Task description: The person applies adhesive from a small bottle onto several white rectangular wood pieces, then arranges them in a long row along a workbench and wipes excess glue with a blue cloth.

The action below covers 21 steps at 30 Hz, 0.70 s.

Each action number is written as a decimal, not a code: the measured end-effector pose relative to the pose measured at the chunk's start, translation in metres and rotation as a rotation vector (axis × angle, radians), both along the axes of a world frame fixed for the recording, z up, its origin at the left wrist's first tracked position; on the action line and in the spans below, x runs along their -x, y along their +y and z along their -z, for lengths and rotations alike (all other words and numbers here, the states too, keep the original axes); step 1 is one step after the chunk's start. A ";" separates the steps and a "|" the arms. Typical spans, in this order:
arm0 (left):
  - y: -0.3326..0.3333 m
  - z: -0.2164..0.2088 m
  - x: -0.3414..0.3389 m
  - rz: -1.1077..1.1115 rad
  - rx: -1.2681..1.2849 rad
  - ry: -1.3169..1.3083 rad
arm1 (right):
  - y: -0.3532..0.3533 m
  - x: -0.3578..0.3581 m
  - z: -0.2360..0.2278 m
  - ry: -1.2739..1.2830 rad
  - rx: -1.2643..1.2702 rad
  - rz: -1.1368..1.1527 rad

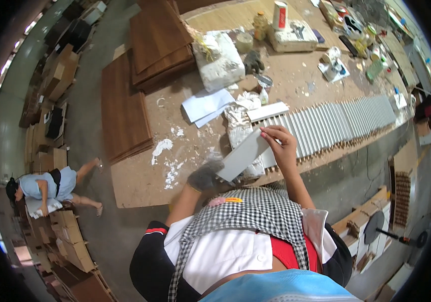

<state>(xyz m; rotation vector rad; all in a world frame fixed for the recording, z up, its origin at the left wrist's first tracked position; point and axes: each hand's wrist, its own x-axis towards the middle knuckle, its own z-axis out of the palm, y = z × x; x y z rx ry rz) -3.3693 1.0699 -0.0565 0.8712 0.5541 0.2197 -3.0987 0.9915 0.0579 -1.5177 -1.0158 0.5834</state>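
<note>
A flat light grey panel (244, 154) is held up at a slant in front of my apron, over the table's near edge. My left hand (205, 176), in a dark grey glove, is closed on its lower left end. At the upper right corner, the bare fingers of my right hand (282, 141) pinch together on the panel's edge. To the right, a long row of similar grey strips with brown pegs (326, 127) stands packed side by side. One white strip (268, 111) lies across the row's left end, beside a crumpled whitish wrap (238, 126).
The worktable (135, 189) bears stacked brown boards (122, 105) at left, blue-white paper sheets (208, 106), and a white foam block (219, 63). Jars, a can (280, 16) and bottles stand farther back. A person (54, 189) walks beside cartons on the left.
</note>
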 end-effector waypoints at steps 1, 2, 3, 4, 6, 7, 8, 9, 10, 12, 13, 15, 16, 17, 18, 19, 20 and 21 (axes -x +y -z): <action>-0.001 -0.006 0.000 0.009 -0.057 0.034 | -0.001 0.003 0.002 0.024 -0.004 0.017; -0.005 -0.012 -0.001 0.042 -0.173 0.028 | -0.002 0.005 0.005 0.050 -0.006 0.034; -0.008 -0.019 -0.002 0.047 -0.237 0.026 | -0.002 0.005 0.011 0.044 -0.020 0.015; -0.010 -0.026 -0.004 0.054 -0.300 0.024 | -0.002 0.005 0.020 0.060 -0.035 0.031; -0.012 -0.031 -0.003 0.025 -0.162 -0.020 | 0.002 0.004 0.031 0.077 -0.052 0.040; -0.013 -0.034 -0.003 0.013 -0.081 -0.023 | 0.003 0.004 0.035 0.134 -0.100 0.060; -0.013 -0.037 -0.001 -0.001 -0.002 -0.024 | 0.002 0.003 0.038 0.192 -0.147 0.083; -0.012 -0.032 0.001 -0.048 0.224 -0.100 | 0.002 0.003 0.035 0.220 -0.149 0.092; -0.012 -0.026 0.004 -0.092 0.450 -0.177 | 0.000 -0.002 0.035 0.188 -0.102 0.099; -0.013 -0.014 0.007 -0.072 0.057 -0.178 | -0.006 -0.012 0.042 -0.008 -0.105 0.067; -0.014 -0.015 0.010 -0.059 -0.150 -0.180 | -0.003 0.003 0.013 -0.111 -0.202 0.094; -0.005 -0.024 0.013 -0.042 -0.010 -0.125 | -0.006 0.012 0.000 -0.205 -0.164 -0.019; -0.004 -0.028 0.014 -0.026 0.316 -0.081 | -0.012 0.010 0.002 -0.281 -0.095 -0.107; -0.004 -0.014 0.017 -0.027 0.316 -0.081 | -0.016 0.010 0.002 -0.291 -0.018 -0.142; -0.005 0.010 0.020 -0.024 0.263 -0.075 | -0.015 0.017 -0.004 -0.246 -0.010 -0.113; -0.005 0.016 0.019 -0.009 0.212 -0.068 | -0.019 0.016 0.005 -0.113 0.014 -0.087; -0.007 0.022 0.022 -0.008 0.210 -0.069 | -0.024 0.015 0.015 0.020 0.037 -0.062; -0.009 0.019 0.022 0.030 -0.009 -0.067 | -0.027 0.016 0.018 0.044 0.030 -0.025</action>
